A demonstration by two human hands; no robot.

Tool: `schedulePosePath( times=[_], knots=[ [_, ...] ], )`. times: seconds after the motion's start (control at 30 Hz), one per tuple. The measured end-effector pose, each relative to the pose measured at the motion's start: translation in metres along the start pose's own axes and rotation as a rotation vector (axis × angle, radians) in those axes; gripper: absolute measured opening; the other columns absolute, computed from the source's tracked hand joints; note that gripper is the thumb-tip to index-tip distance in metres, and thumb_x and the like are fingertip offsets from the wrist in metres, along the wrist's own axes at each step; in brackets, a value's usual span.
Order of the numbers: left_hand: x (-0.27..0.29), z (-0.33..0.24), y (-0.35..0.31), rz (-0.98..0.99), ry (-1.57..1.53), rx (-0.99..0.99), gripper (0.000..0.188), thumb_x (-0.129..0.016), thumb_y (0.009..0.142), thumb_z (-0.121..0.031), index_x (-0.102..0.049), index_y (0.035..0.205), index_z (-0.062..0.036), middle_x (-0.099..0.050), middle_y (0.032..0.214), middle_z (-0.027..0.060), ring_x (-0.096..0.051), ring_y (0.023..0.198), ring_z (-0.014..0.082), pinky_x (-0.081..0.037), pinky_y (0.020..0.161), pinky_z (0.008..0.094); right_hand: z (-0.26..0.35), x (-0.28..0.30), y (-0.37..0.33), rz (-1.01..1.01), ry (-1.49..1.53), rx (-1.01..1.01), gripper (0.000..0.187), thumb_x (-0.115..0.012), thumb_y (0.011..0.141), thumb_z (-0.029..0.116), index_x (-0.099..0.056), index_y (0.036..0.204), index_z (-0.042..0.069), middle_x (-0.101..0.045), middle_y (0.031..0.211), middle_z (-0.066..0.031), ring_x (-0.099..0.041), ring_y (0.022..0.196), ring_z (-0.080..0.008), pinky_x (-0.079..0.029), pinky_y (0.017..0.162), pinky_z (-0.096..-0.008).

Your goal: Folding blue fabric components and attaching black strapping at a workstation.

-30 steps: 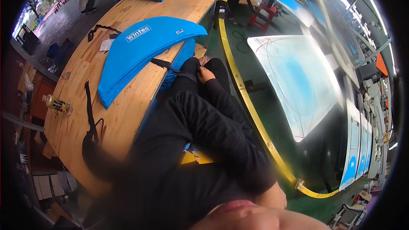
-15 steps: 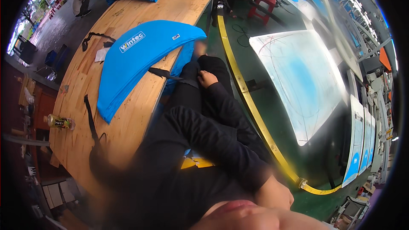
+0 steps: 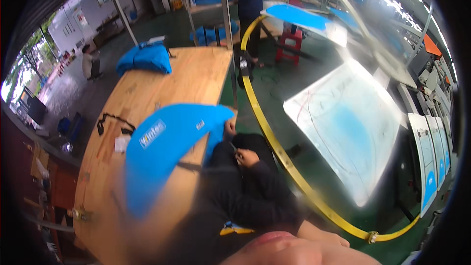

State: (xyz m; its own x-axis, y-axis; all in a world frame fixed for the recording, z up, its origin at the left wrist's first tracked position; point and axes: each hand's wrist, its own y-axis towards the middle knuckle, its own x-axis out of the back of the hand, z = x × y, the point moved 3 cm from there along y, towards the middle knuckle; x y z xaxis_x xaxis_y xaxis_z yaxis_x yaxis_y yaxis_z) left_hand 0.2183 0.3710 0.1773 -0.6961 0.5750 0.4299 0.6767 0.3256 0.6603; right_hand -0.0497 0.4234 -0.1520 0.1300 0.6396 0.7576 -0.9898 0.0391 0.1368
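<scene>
A stack of curved blue fabric panels (image 3: 179, 137) lies over the right edge of the wooden table (image 3: 191, 76). Below its right tip, a blue fabric panel (image 3: 214, 142) hangs past the table edge. My left hand (image 3: 229, 127) is closed at this hanging fabric, its fingers small in view and partly hidden. Nearer to me, above my dark-clothed lap, my right hand (image 3: 247, 157) is closed around a thin dark tool (image 3: 234, 147). Only the tool's narrow end shows, so its kind is unclear. A dark strap (image 3: 189, 166) emerges from under the stack.
On the table's far end sits a blue fabric bundle (image 3: 147, 59). A black strap (image 3: 114, 117) and white paper (image 3: 122, 143) lie left of the stack. A yellow curved rail (image 3: 279, 152) and a large whitish panel (image 3: 346, 127) stand right. Beyond are a red stool (image 3: 289, 46) and a person (image 3: 250, 0).
My view has tilted up, so the table and stack appear lower and more of the far room shows. My right hand has lifted off my leg, and a thin tool now shows in it.
</scene>
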Motion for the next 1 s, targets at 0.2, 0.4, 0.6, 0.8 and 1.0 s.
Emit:
schedulePosePath(
  times=[0.2, 0.4, 0.6, 0.8, 1.0],
  knots=[
    [0.051, -0.006, -0.043, -0.039, -0.110, 0.105, 0.029, -0.053, 0.100, -0.027, -0.066, 0.102, -0.0016, -0.067, 0.103, 0.0116, -0.060, 0.096, 0.0224, -0.044, 0.091, 0.0394, -0.008, 0.005, 0.006, 0.098, 0.005, -0.114, 0.026, -0.058, 0.092, 0.035, -0.067, 0.107, 0.016, -0.071, 0.091, -0.0090, -0.070, 0.082, -0.0279, -0.053, 0.067, -0.0402],
    [0.091, -0.019, -0.068, -0.177, -0.205, 0.100, 0.031, -0.053, 0.100, -0.029, -0.066, 0.099, -0.0006, -0.067, 0.103, 0.0118, -0.060, 0.095, 0.0221, -0.045, 0.089, 0.0381, -0.012, 0.008, 0.007, 0.140, 0.048, -0.167, 0.026, -0.058, 0.094, 0.032, -0.066, 0.115, 0.018, -0.072, 0.097, -0.0064, -0.070, 0.088, -0.0262, -0.054, 0.070, -0.0384],
    [0.123, -0.041, -0.085, -0.325, -0.337, 0.116, 0.033, -0.054, 0.099, -0.031, -0.066, 0.096, 0.0003, -0.067, 0.102, 0.0119, -0.061, 0.093, 0.0218, -0.045, 0.086, 0.0367, -0.014, 0.009, 0.009, 0.180, 0.045, -0.232, 0.030, -0.057, 0.094, 0.034, -0.066, 0.118, 0.020, -0.071, 0.103, -0.0065, -0.070, 0.087, -0.0242, -0.054, 0.073, -0.0376],
    [0.157, -0.075, -0.090, -0.776, -0.456, -0.071, 0.041, -0.049, 0.101, -0.036, -0.067, 0.096, 0.0005, -0.067, 0.103, 0.0120, -0.060, 0.095, 0.0214, -0.045, 0.087, 0.0355, -0.011, 0.011, 0.009, 0.128, 0.025, -0.191, 0.024, -0.059, 0.093, 0.032, -0.067, 0.113, 0.021, -0.073, 0.094, -0.0065, -0.071, 0.085, -0.0249, -0.053, 0.069, -0.0371],
    [0.157, -0.107, -0.095, -1.073, -0.515, -0.343, 0.056, -0.035, 0.105, -0.044, -0.069, 0.104, -0.0008, -0.067, 0.108, 0.0117, -0.059, 0.102, 0.0211, -0.042, 0.093, 0.0350, -0.013, 0.009, 0.010, 0.159, 0.095, -0.198, 0.027, -0.058, 0.094, 0.030, -0.066, 0.117, 0.017, -0.072, 0.098, -0.0102, -0.070, 0.089, -0.0273, -0.053, 0.072, -0.0387]
  ],
)
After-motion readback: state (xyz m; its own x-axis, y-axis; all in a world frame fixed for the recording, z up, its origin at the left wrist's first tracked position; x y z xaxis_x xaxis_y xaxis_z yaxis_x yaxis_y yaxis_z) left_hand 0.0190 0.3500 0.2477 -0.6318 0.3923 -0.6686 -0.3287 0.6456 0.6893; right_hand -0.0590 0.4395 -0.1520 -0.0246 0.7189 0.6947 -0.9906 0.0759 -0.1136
